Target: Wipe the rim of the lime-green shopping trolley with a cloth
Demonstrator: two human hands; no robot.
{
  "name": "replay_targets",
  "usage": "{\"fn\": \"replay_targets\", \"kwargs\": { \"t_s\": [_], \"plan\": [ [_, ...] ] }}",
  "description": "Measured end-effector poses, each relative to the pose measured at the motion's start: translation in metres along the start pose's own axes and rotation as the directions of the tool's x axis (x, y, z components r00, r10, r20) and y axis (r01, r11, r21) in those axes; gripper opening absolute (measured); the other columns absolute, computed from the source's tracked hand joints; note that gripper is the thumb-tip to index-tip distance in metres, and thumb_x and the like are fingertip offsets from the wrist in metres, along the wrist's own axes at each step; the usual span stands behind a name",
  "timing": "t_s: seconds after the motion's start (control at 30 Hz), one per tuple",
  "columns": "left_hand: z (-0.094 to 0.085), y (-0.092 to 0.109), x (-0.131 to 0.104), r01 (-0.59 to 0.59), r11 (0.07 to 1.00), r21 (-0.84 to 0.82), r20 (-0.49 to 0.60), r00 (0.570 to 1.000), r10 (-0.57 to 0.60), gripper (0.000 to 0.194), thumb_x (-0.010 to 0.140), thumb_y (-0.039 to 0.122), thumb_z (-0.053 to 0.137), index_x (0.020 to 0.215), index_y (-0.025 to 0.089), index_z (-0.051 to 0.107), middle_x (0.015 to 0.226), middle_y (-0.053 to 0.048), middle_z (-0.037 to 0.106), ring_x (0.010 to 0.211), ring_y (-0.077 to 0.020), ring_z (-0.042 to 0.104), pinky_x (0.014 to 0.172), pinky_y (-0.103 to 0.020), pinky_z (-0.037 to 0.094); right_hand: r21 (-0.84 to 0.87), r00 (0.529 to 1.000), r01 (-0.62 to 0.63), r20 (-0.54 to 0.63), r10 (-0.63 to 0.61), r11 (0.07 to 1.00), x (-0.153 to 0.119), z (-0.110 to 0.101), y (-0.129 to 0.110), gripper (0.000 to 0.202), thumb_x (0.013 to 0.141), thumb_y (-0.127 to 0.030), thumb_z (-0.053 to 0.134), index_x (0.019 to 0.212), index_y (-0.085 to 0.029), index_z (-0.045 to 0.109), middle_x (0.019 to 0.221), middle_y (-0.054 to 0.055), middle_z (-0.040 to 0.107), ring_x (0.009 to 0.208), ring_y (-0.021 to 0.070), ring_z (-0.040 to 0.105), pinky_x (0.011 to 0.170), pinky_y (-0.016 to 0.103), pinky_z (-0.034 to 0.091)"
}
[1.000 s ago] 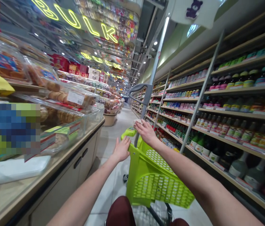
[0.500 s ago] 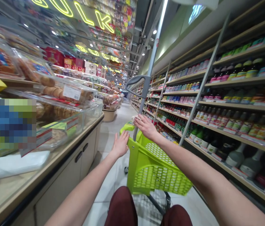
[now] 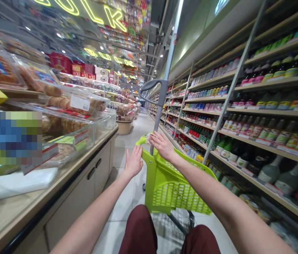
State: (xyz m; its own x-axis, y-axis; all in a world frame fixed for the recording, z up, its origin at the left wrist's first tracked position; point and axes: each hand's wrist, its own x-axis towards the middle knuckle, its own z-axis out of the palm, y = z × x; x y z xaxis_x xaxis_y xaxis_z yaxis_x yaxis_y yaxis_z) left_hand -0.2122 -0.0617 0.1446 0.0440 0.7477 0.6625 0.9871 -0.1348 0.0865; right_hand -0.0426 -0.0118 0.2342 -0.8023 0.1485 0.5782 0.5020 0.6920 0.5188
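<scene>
Cart (image 3: 150,197), bright green with a perforated basket, stands directly before the person's knees (image 3: 140,229), its handle (image 3: 140,141) pointing left toward the counter side. The left hand (image 3: 134,163) rests at that handle, fingers straight and spread, not wrapped round it. The right hand (image 3: 163,146) lies over the bar beside the grey pole (image 3: 169,60), fingers outstretched; a crumpled whitish thing (image 3: 148,138) shows at its tips, and I cannot tell whether they grip it or the bar. A grey loop (image 3: 162,93) is fixed to the pole above.

Pale floor tiles (image 3: 119,203) leave a strip between the cart and the counter (image 3: 69,211), whose edge carries a dark band. On the other side the basket sits near the shelving (image 3: 235,83), with floor showing under its far corner. Ahead, the aisle runs on, narrowing in the distance.

The basket's inside is largely hidden by the right forearm, so its contents cannot be told. Clear bins (image 3: 101,121) on the counter hold baked goods, one pack bearing a white label (image 3: 80,103); a pixelated block covers part of them. Bottles (image 3: 267,174) and cans fill the shelves. Yellow neon letters (image 3: 114,17) glow overhead.
</scene>
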Motion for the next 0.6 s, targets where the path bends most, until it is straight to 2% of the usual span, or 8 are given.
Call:
{"fn": "replay_targets", "kwargs": {
  "t_s": [0.13,0.23,0.3,0.37,0.43,0.47,0.53,0.6],
  "plan": [
    [-0.001,-0.001,-0.003,0.033,0.984,-0.177,-0.028,0.999,-0.038,0.06,0.068,0.014,0.045,0.127,0.013,0.036,0.139,-0.013,0.029,0.13,-0.0259,0.022,0.103,-0.057,0.01,0.094,0.996,0.029,0.087,-0.037,0.995,-0.025,0.02,-0.019,0.032,0.085,-0.012,0.042,0.115,-0.017,0.053,0.126,0.007,0.048,0.125,0.022,0.03,0.101,0.044,0.032],
    [-0.004,0.003,0.002,0.083,0.87,-0.485,-0.084,0.986,-0.141,0.055,0.066,0.013,0.047,0.121,0.013,0.043,0.135,-0.013,0.036,0.127,-0.0248,0.029,0.104,-0.05,0.019,0.202,0.997,-0.077,0.037,0.071,0.976,-0.035,0.029,-0.033,0.033,0.084,-0.011,0.041,0.115,-0.018,0.053,0.124,0.007,0.05,0.125,0.0202,0.032,0.099,0.042,0.035],
    [-0.009,0.012,0.009,0.104,0.656,-0.748,-0.065,0.972,-0.228,0.054,0.064,0.013,0.048,0.117,0.014,0.046,0.129,-0.011,0.044,0.121,-0.023,0.038,0.102,-0.043,0.029,0.314,0.981,-0.165,-0.045,0.188,0.935,-0.031,0.025,-0.038,0.036,0.083,-0.01,0.039,0.117,-0.017,0.052,0.124,0.008,0.049,0.124,0.0184,0.032,0.101,0.039,0.034],
    [-0.016,0.025,0.017,0.116,0.318,-0.941,0.028,0.963,-0.268,0.053,0.061,0.013,0.048,0.113,0.014,0.049,0.118,-0.008,0.053,0.111,-0.0208,0.047,0.097,-0.037,0.036,0.432,0.952,-0.22,-0.099,0.289,0.874,-0.023,0.016,-0.043,0.04,0.082,-0.01,0.037,0.121,-0.016,0.047,0.125,0.009,0.048,0.123,0.0165,0.034,0.102,0.036,0.032],
    [-0.026,0.038,0.023,0.142,-0.029,-0.989,0.145,0.962,-0.233,0.051,0.058,0.012,0.048,0.109,0.014,0.052,0.106,-0.006,0.059,0.101,-0.0189,0.054,0.091,-0.034,0.041,0.495,0.936,-0.238,-0.113,0.333,0.836,-0.017,0.008,-0.048,0.044,0.083,-0.012,0.036,0.126,-0.015,0.041,0.129,0.01,0.043,0.123,0.0166,0.034,0.103,0.037,0.031],
    [-0.031,0.042,0.024,0.158,-0.163,-0.974,0.189,0.962,-0.197,0.051,0.056,0.011,0.048,0.107,0.014,0.053,0.101,-0.005,0.061,0.096,-0.0178,0.056,0.088,-0.033,0.044,0.497,0.936,-0.237,-0.114,0.334,0.835,-0.015,0.005,-0.049,0.046,0.082,-0.013,0.036,0.129,-0.014,0.038,0.131,0.011,0.04,0.124,0.0175,0.032,0.103,0.038,0.03],
    [-0.038,0.046,0.025,0.205,-0.311,-0.928,0.256,0.958,-0.13,0.05,0.053,0.009,0.049,0.103,0.014,0.055,0.092,-0.003,0.063,0.085,-0.015,0.058,0.08,-0.029,0.046,0.462,0.949,-0.213,-0.111,0.295,0.861,-0.013,0.001,-0.048,0.049,0.081,-0.015,0.038,0.13,-0.013,0.035,0.134,0.012,0.035,0.126,0.0192,0.028,0.104,0.04,0.029],
    [-0.04,0.043,0.024,0.242,-0.324,-0.915,0.292,0.95,-0.115,0.051,0.051,0.007,0.049,0.102,0.014,0.056,0.089,-0.003,0.063,0.079,-0.0137,0.059,0.076,-0.028,0.047,0.408,0.966,-0.172,-0.107,0.234,0.897,-0.008,-0.001,-0.039,0.046,0.081,-0.014,0.04,0.127,-0.013,0.04,0.132,0.012,0.038,0.125,0.0188,0.03,0.103,0.038,0.031]
  ]
}}
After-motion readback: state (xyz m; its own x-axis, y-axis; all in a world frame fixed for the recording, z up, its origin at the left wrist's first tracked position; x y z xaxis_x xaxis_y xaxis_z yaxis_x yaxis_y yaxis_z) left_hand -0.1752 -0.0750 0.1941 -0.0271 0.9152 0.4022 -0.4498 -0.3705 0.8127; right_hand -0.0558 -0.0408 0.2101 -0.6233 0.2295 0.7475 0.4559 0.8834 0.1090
